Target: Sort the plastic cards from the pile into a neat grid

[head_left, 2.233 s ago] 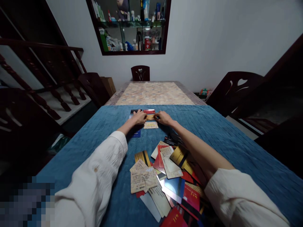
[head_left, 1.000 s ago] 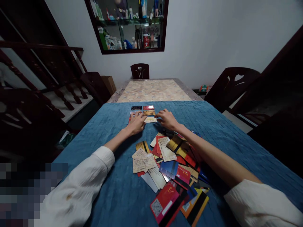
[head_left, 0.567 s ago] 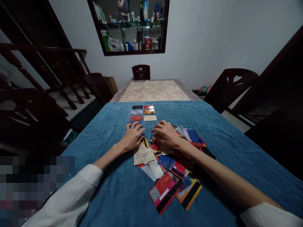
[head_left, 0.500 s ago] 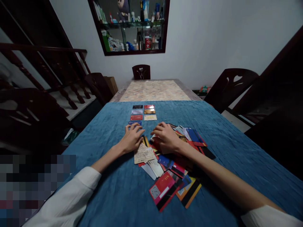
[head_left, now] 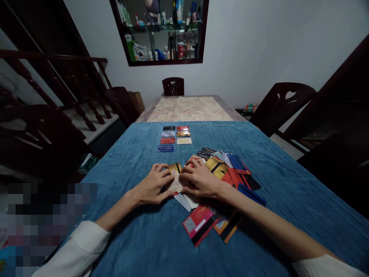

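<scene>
A row-and-column layout of bank-style cards lies on the blue cloth (head_left: 129, 161), with a blue card (head_left: 165, 148) nearest me. Closer in, a loose heap of cards spreads under and around my right hand (head_left: 200, 179). Its bent fingers rest on the right side of a cream printed card (head_left: 176, 183). From the other side, my left hand (head_left: 152, 184) touches that card's left edge, fingers and thumb apart. A gold card (head_left: 175, 167) peeks out just beyond it. Red cards with a QR code (head_left: 200, 223) and an orange striped card (head_left: 228, 229) lie at the heap's near edge.
Past the cloth, the patterned tabletop (head_left: 190, 107) continues toward a wall. Dark wooden chairs stand at the far end (head_left: 173, 87), left and right (head_left: 281, 105). A glass-shelved cabinet (head_left: 161, 27) is set in the wall. A stair railing (head_left: 54, 59) runs at left.
My left hand has drawn back from the blue card to the cream card's left edge. My right hand has shifted slightly nearer, onto the cream card. A blue card now shows beside my right forearm.
</scene>
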The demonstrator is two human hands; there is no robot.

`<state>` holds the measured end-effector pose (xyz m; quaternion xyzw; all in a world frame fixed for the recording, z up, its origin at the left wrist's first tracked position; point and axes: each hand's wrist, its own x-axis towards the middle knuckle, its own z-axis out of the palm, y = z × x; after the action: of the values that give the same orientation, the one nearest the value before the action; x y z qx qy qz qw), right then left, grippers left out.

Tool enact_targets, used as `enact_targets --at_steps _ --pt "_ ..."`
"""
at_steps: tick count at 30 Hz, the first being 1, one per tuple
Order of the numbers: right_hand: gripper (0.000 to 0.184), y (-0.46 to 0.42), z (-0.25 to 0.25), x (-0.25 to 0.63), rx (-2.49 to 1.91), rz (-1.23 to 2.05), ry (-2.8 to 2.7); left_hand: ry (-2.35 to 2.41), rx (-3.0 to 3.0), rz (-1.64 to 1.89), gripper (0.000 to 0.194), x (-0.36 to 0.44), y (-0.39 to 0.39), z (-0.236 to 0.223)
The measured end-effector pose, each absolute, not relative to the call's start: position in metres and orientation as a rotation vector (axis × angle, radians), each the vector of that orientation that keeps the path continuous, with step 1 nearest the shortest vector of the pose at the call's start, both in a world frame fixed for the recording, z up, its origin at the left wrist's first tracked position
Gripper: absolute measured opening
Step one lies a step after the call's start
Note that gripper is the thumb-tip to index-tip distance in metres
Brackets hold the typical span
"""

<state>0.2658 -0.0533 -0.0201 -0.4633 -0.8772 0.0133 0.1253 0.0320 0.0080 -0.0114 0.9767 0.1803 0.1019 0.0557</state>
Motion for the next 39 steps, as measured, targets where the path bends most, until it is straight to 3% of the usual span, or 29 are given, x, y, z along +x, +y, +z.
enact_targets --at_steps 7,21,34,39 --pt "0.038 -0.054 -0.021 0.266 -1.343 0.037 -2.608 0.488 2.991 0.335 0.036 0.035 0.010 -0.015" --pt "0.022 -0.050 -0.022 0.269 -1.248 0.147 -2.486 0.355 2.878 0.542 0.021 0.033 0.017 -0.012" --pt "0.027 -0.043 -0.024 0.263 -1.537 0.149 -2.216 0.597 2.735 0.722 0.024 0.036 0.036 -0.029" --pt "0.041 -0.043 -0.026 0.262 -1.609 0.155 -2.204 0.656 2.731 0.681 0.029 0.036 0.038 -0.031"
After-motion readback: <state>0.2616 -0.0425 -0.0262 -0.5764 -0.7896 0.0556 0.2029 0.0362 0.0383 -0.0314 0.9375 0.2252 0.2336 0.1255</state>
